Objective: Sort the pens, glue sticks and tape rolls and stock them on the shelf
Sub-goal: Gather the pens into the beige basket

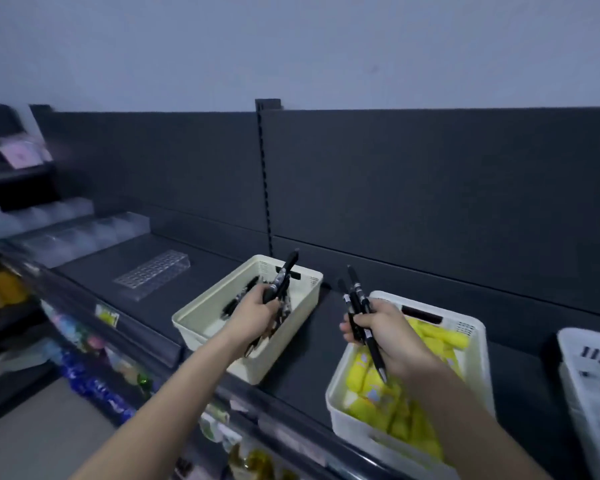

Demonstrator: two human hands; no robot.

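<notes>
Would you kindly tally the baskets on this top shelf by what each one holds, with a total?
Cream basket holding black pens: 1
White basket holding yellow packs: 1
Right-edge basket, contents too cut off to tell: 1
Total: 3 baskets
</notes>
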